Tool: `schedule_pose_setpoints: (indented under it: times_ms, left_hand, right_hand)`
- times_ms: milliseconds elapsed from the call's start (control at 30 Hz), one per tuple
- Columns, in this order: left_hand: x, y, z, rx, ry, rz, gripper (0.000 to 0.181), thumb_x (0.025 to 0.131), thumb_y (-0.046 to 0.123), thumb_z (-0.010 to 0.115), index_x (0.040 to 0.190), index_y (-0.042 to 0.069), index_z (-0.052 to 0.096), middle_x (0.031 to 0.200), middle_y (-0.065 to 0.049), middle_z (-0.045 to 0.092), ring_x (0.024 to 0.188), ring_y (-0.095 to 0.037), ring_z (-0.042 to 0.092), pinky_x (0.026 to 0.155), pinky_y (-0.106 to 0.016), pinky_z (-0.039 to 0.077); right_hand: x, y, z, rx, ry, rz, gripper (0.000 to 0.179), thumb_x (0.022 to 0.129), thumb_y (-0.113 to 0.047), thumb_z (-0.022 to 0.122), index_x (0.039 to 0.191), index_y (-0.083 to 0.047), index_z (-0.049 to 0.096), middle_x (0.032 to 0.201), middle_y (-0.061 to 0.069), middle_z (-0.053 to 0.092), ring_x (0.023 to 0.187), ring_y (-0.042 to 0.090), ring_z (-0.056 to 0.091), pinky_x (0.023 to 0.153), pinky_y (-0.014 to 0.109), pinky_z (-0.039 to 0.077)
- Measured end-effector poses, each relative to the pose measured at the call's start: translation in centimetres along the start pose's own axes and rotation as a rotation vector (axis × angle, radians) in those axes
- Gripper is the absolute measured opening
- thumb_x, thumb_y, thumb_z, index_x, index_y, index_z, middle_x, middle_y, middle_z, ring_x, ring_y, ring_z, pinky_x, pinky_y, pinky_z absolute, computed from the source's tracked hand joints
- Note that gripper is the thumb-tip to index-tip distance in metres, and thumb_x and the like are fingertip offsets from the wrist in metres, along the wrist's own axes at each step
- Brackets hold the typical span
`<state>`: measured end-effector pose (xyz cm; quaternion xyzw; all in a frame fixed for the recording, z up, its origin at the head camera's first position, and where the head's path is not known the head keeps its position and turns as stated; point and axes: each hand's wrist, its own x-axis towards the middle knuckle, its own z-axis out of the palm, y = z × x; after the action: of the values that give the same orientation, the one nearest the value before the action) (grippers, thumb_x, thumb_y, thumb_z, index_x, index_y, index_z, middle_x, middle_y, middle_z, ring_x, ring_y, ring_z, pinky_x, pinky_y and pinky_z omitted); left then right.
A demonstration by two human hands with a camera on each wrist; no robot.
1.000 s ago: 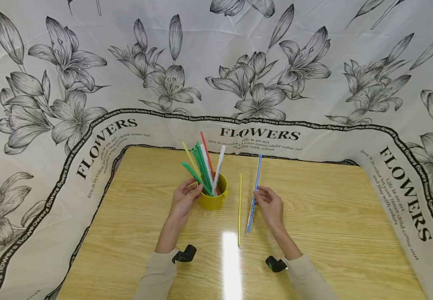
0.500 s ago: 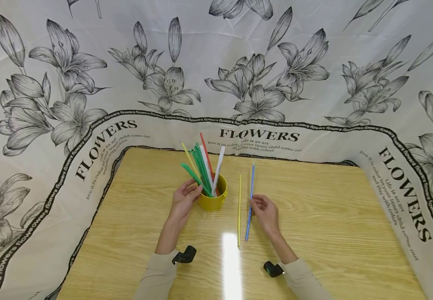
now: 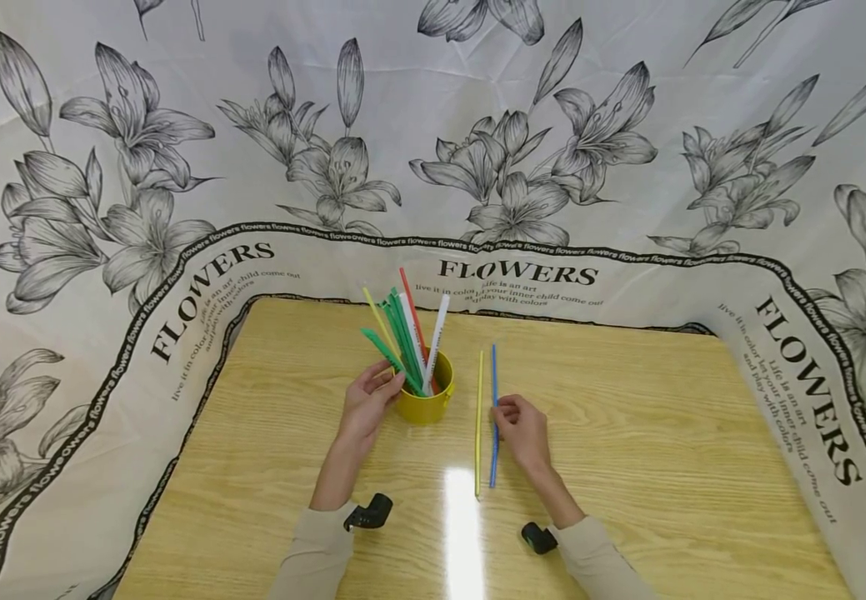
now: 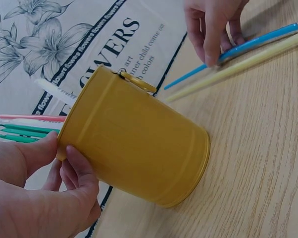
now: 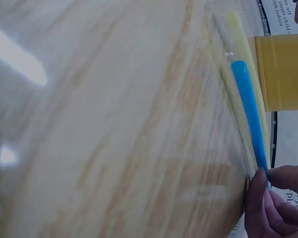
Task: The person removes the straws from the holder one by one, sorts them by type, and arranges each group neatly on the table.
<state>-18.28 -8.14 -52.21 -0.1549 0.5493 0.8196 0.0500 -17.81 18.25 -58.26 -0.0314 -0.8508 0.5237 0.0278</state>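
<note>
My left hand (image 3: pixel 363 408) pinches the rim of a small yellow bucket (image 3: pixel 425 408) between thumb and fingers, as the left wrist view shows. Green straws (image 3: pixel 407 337), a red straw (image 3: pixel 411 302), white straws (image 3: pixel 439 333) and a yellow one stand leaning in the bucket. To its right, a yellow straw (image 3: pixel 479 433) lies lengthwise on the table. Beside that straw, a blue straw (image 3: pixel 494 371) is nearly parallel, close over the wood, and my right hand (image 3: pixel 524 429) pinches it near its middle. In the right wrist view, thumb and fingertips meet on the blue straw (image 5: pixel 249 99).
The wooden table (image 3: pixel 650 433) reaches out to both sides and toward me. A white cloth (image 3: pixel 290 267) with printed flowers and lettering hangs behind it and around its sides. A ring-shaped handle (image 4: pixel 139 83) sticks out from the bucket's side.
My right hand has brought the blue straw left and toward me, lowering it and turning it in line with the yellow straw. The left hand stays at the bucket.
</note>
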Motion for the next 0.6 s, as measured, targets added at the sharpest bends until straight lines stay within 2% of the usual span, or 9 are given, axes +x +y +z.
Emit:
schedule_pose_setpoints:
  times_ms: [100, 233, 600]
  left_hand:
    - [-0.02, 0.01, -0.05, 0.004, 0.001, 0.002, 0.045, 0.099, 0.002, 0.068, 0.141, -0.003, 0.054, 0.109, -0.008, 0.054, 0.093, -0.011, 0.060, 0.093, -0.030, 0.054]
    - [-0.01, -0.03, -0.10, 0.005, 0.006, -0.006, 0.045, 0.099, 0.003, 0.068, 0.141, -0.003, 0.054, 0.110, -0.008, 0.053, 0.094, -0.012, 0.059, 0.094, -0.031, 0.054]
    - [-0.12, 0.01, -0.12, -0.007, -0.005, -0.003, 0.044, 0.099, 0.005, 0.069, 0.140, -0.002, 0.055, 0.111, -0.009, 0.054, 0.094, -0.012, 0.058, 0.097, -0.033, 0.053]
  right_hand:
    - [0.00, -0.24, 0.23, -0.036, -0.017, -0.034, 0.017, 0.095, 0.001, 0.070, 0.108, 0.012, 0.067, 0.092, 0.020, 0.070, 0.074, 0.028, 0.069, 0.054, 0.026, 0.057]
    - [0.01, -0.54, 0.45, -0.067, -0.031, -0.034, 0.017, 0.093, 0.002, 0.071, 0.107, 0.012, 0.067, 0.090, 0.019, 0.070, 0.069, 0.024, 0.068, 0.052, 0.024, 0.056]
    - [-0.03, -1.00, 0.38, -0.048, -0.060, -0.014, 0.018, 0.095, -0.002, 0.071, 0.108, 0.010, 0.068, 0.091, 0.018, 0.069, 0.071, 0.023, 0.069, 0.056, 0.025, 0.058]
